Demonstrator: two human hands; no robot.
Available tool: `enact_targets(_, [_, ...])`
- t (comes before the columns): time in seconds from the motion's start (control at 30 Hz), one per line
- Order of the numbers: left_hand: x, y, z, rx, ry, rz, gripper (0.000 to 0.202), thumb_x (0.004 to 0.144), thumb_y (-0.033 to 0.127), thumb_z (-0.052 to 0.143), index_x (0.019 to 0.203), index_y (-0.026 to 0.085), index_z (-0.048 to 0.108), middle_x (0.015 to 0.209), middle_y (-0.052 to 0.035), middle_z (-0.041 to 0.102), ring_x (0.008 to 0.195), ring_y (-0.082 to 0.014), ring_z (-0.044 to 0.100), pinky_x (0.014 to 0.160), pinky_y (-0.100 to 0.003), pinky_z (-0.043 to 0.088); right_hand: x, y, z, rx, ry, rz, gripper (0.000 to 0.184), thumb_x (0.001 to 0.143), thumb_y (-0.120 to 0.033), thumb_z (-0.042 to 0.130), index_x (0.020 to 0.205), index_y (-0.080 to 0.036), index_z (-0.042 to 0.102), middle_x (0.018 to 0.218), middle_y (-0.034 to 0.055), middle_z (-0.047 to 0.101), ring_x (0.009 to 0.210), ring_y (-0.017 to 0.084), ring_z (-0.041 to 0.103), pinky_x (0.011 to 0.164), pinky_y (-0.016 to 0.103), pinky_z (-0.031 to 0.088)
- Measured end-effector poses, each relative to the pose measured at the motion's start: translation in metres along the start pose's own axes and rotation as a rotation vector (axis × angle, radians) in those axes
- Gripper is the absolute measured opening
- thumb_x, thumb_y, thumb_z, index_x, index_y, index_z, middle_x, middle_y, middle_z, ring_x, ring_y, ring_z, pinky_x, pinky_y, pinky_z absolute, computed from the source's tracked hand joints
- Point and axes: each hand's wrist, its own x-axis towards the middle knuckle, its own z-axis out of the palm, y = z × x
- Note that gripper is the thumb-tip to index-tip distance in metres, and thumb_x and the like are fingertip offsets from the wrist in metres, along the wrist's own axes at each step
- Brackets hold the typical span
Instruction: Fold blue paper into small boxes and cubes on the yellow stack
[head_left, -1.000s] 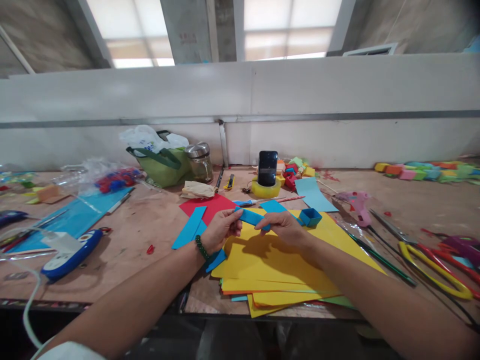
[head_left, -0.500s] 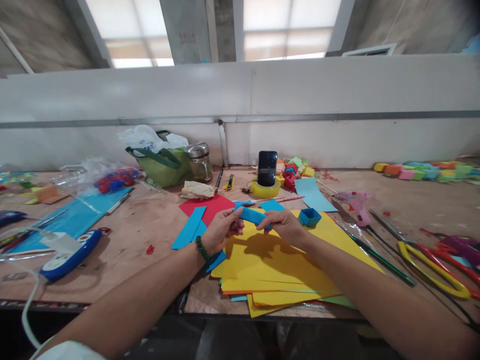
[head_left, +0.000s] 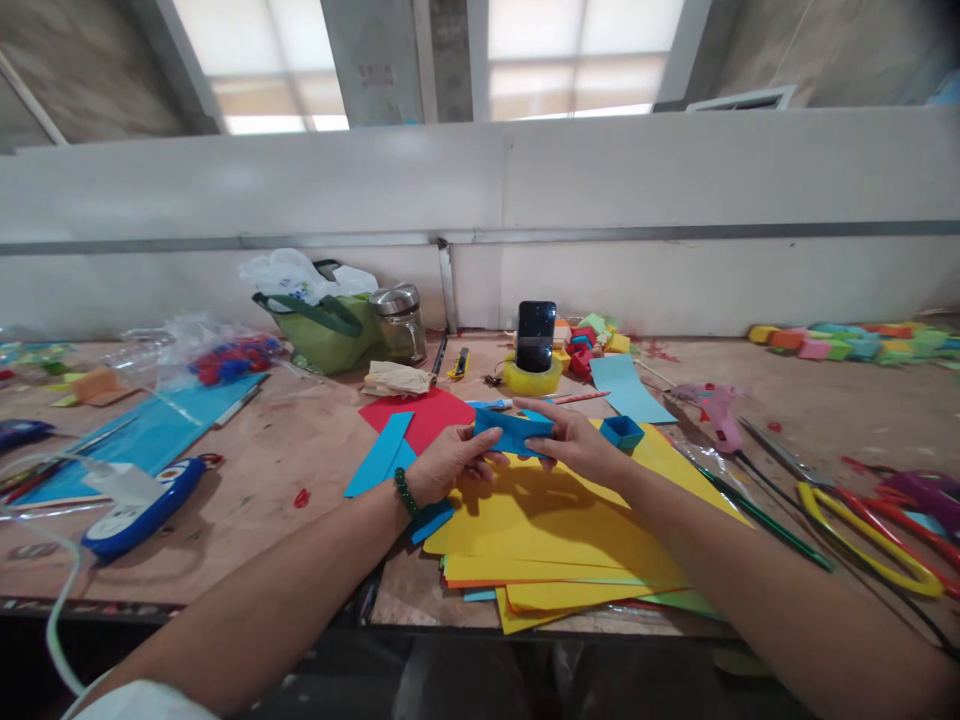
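A folded blue paper strip [head_left: 513, 432] is held between both hands above a stack of yellow sheets [head_left: 555, 530]. My left hand [head_left: 448, 463], with a green bead bracelet at the wrist, pinches its left end. My right hand [head_left: 574, 442] grips its right end, fingers over the top edge. A small blue paper box [head_left: 621, 432] sits on the yellow sheets just right of my right hand. Flat blue strips [head_left: 381, 453] lie left of my left hand, beside a red sheet [head_left: 422, 414].
A phone [head_left: 535, 337] stands in a yellow tape roll at the back. A glass jar [head_left: 399, 322] and green bag [head_left: 324, 330] are back left. A pink glue gun [head_left: 718, 408], scissors [head_left: 870, 535] and pencils lie right. A white and blue power strip [head_left: 139, 502] lies left.
The blue strip has been turned from a narrow edge-on bar to show a broader face, and both hands have drawn closer together around it.
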Motion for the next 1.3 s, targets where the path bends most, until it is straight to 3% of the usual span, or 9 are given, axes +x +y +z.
enact_targets(0.13, [0.001,-0.003,-0.001,-0.04,-0.018,-0.042,0.032,0.078,0.042,0.069,0.079,0.01,0.066,0.068,-0.0107,0.073,0.049,-0.0121,0.066,0.043,-0.015,0.043,0.0,0.001,0.001,0.073,0.014,0.019,0.062,0.071,-0.023,0.07,0.129,-0.019,0.05,0.067,-0.0049,0.058,0.049,0.007,0.054,0.045,0.018,0.049])
enact_targets(0.3, [0.001,-0.003,0.0,-0.032,-0.032,-0.035,0.031,0.078,0.041,0.069,0.074,0.01,0.068,0.071,-0.0118,0.075,0.058,-0.0138,0.069,0.049,-0.016,0.046,0.002,0.006,0.006,0.148,0.072,0.025,0.057,0.071,-0.029,0.072,0.123,-0.019,0.051,0.086,0.0002,0.063,0.058,0.009,0.06,0.051,0.022,0.056])
enact_targets(0.7, [-0.003,0.0,0.002,-0.055,-0.018,-0.011,0.029,0.073,0.036,0.076,0.083,0.01,0.069,0.075,-0.0123,0.075,0.064,-0.0174,0.072,0.052,-0.017,0.05,0.001,0.003,0.009,0.118,0.131,0.006,0.062,0.068,-0.025,0.072,0.125,-0.019,0.048,0.07,-0.0063,0.059,0.057,0.01,0.061,0.055,0.027,0.061])
enact_targets(0.9, [-0.002,0.0,0.004,-0.11,0.007,-0.047,0.027,0.08,0.037,0.068,0.084,0.01,0.069,0.08,-0.0136,0.075,0.062,-0.0176,0.072,0.05,-0.018,0.051,0.001,0.002,0.01,0.005,0.15,-0.031,0.061,0.07,-0.026,0.069,0.127,-0.02,0.049,0.069,-0.0049,0.06,0.056,0.012,0.063,0.056,0.029,0.06])
enact_targets(1.1, [-0.003,0.002,0.005,-0.116,0.021,-0.014,0.018,0.084,0.025,0.064,0.086,0.008,0.07,0.084,-0.0138,0.075,0.062,-0.0173,0.072,0.05,-0.018,0.053,0.0,0.005,0.011,-0.054,0.175,-0.011,0.062,0.071,-0.025,0.067,0.13,-0.018,0.048,0.066,-0.0042,0.061,0.053,0.014,0.064,0.054,0.028,0.059])
enact_targets(1.3, [-0.004,0.003,0.007,-0.139,0.061,-0.022,0.017,0.088,0.015,0.056,0.081,0.007,0.069,0.078,-0.0118,0.075,0.06,-0.0159,0.071,0.048,-0.016,0.052,0.0,0.005,0.011,0.012,0.159,-0.042,0.059,0.069,-0.026,0.069,0.126,-0.02,0.053,0.079,-0.0012,0.063,0.059,0.013,0.064,0.057,0.029,0.061])
